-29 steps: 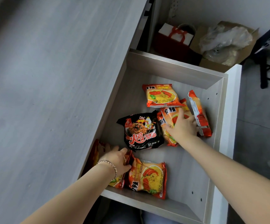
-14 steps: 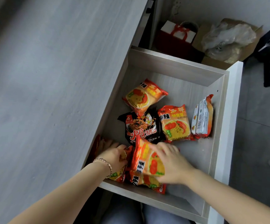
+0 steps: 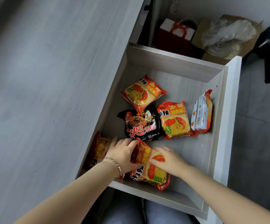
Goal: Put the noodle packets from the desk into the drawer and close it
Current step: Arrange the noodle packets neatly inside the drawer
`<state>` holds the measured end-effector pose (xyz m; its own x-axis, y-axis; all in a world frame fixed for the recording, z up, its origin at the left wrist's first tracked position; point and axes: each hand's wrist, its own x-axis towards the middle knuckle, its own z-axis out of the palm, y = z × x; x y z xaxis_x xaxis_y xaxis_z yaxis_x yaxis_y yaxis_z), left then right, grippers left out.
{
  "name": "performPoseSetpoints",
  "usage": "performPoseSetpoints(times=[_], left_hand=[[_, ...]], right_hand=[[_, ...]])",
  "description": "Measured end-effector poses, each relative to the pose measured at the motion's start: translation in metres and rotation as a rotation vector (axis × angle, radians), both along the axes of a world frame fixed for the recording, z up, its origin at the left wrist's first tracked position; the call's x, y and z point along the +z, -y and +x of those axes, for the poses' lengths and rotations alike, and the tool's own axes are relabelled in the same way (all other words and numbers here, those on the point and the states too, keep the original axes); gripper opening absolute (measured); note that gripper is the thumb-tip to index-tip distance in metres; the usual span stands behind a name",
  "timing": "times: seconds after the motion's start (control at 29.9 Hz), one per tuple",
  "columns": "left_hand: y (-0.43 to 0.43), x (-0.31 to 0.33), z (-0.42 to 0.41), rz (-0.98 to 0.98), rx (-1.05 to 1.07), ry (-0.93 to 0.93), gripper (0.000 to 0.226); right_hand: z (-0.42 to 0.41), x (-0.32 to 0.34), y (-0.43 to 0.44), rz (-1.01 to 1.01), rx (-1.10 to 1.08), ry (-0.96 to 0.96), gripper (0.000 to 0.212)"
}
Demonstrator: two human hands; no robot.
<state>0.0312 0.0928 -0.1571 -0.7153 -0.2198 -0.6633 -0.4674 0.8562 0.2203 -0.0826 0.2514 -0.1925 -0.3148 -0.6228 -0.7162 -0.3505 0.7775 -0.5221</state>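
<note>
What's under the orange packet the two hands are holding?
Another orange noodle packet lies under the held packet, near the drawer's front corner. Both hands, left and right, and the top packet cover most of it, so anything beneath stays hidden.

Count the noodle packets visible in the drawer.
7, maybe more hidden: one far, a black one, one right of it, one on edge by the right wall, one far left, two stacked under the hands.
</note>
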Motion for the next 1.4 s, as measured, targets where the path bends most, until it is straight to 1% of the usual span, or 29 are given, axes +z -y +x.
performPoseSetpoints(times=[0.07, 0.17, 0.23, 0.33, 0.4, 0.47, 0.5, 0.53, 0.57, 0.6, 0.64, 0.67, 0.7, 0.74, 0.77, 0.8, 0.84, 0.9, 0.94, 0.97, 1.07, 1.14, 1.2, 1.24, 1.34, 1.4], left_hand=[[-0.003, -0.001, 0.000, -0.029, -0.104, 0.072, 0.094], [-0.002, -0.001, 0.003, -0.090, -0.184, 0.191, 0.102], [-0.004, -0.001, 0.008, -0.169, -0.270, 0.196, 0.101], [-0.007, -0.007, 0.013, -0.239, -0.382, 0.166, 0.099], [-0.008, -0.013, 0.013, -0.260, -0.479, 0.170, 0.098], [-0.007, -0.015, 0.009, -0.229, -0.532, 0.174, 0.101], [-0.005, -0.015, 0.006, -0.178, -0.502, 0.177, 0.102], [-0.002, -0.014, 0.002, -0.107, -0.424, 0.174, 0.099], [0.001, -0.012, -0.003, -0.020, -0.304, 0.141, 0.092], [0.004, -0.011, -0.006, 0.072, -0.156, 0.062, 0.079], [0.006, -0.011, -0.009, 0.140, -0.002, -0.047, 0.063], [0.008, -0.010, -0.012, 0.156, 0.145, -0.159, 0.049], [0.010, -0.010, -0.017, 0.132, 0.289, -0.248, 0.039], [0.011, -0.008, -0.021, 0.097, 0.439, -0.295, 0.036], [0.012, -0.006, -0.025, 0.080, 0.593, -0.288, 0.038], [0.014, -0.004, -0.031, 0.095, 0.738, -0.244, 0.044], [0.015, -0.003, -0.038, 0.138, 0.861, -0.185, 0.052], [0.020, -0.006, -0.050, 0.230, 1.023, -0.134, 0.069], [0.023, -0.007, -0.055, 0.259, 1.059, -0.138, 0.076], [0.025, -0.009, -0.060, 0.277, 1.077, -0.149, 0.080], [0.032, -0.013, -0.069, 0.330, 1.117, -0.192, 0.088], [0.039, -0.016, -0.074, 0.367, 1.117, -0.192, 0.092], [0.045, -0.019, -0.077, 0.360, 1.056, -0.139, 0.091], [0.048, -0.020, -0.078, 0.340, 1.020, -0.097, 0.088], [0.048, -0.021, -0.082, 0.295, 0.969, -0.009, 0.079], [0.044, -0.023, -0.082, 0.279, 0.953, 0.003, 0.079]], right_hand=[[0.004, -0.003, 0.004, 0.035, 0.081, -0.024, 0.063], [0.010, 0.000, 0.015, -0.016, 0.177, -0.012, 0.059], [0.013, 0.001, 0.020, -0.021, 0.219, -0.038, 0.057], [0.020, 0.000, 0.024, 0.020, 0.298, -0.130, 0.058], [0.025, -0.003, 0.024, 0.038, 0.342, -0.181, 0.061], [0.026, -0.005, 0.021, 0.068, 0.349, -0.167, 0.063], [0.025, -0.004, 0.020, 0.085, 0.343, -0.132, 0.064], [0.021, -0.003, 0.020, 0.097, 0.327, -0.083, 0.064], [0.017, -0.001, 0.020, 0.094, 0.278, -0.014, 0.062], [0.011, 0.000, 0.022, 0.071, 0.181, 0.051, 0.059], [0.005, 0.002, 0.024, 0.026, 0.051, 0.075, 0.053], [-0.002, 0.003, 0.027, -0.040, -0.095, 0.033, 0.045], [-0.010, 0.005, 0.030, -0.107, -0.231, -0.084, 0.037], [-0.017, 0.006, 0.033, -0.159, -0.341, -0.243, 0.031], [-0.024, 0.006, 0.036, -0.189, -0.422, -0.401, 0.030], [-0.033, 0.006, 0.039, -0.172, -0.467, -0.521, 0.035], [-0.043, 0.005, 0.042, -0.094, -0.474, -0.579, 0.046], [-0.063, 0.001, 0.047, 0.151, -0.455, -0.534, 0.074], [-0.071, -0.002, 0.049, 0.250, -0.452, -0.478, 0.086], [-0.078, -0.004, 0.049, 0.305, -0.452, -0.429, 0.097], [-0.088, -0.006, 0.049, 0.328, -0.405, -0.390, 0.119], [-0.090, -0.005, 0.048, 0.359, -0.366, -0.373, 0.128], [-0.091, -0.003, 0.046, 0.367, -0.370, -0.362, 0.128], [-0.092, -0.001, 0.045, 0.340, -0.392, -0.374, 0.125], [-0.103, 0.008, 0.040, 0.183, -0.499, -0.404, 0.111], [-0.111, 0.014, 0.036, 0.174, -0.526, -0.340, 0.097]])
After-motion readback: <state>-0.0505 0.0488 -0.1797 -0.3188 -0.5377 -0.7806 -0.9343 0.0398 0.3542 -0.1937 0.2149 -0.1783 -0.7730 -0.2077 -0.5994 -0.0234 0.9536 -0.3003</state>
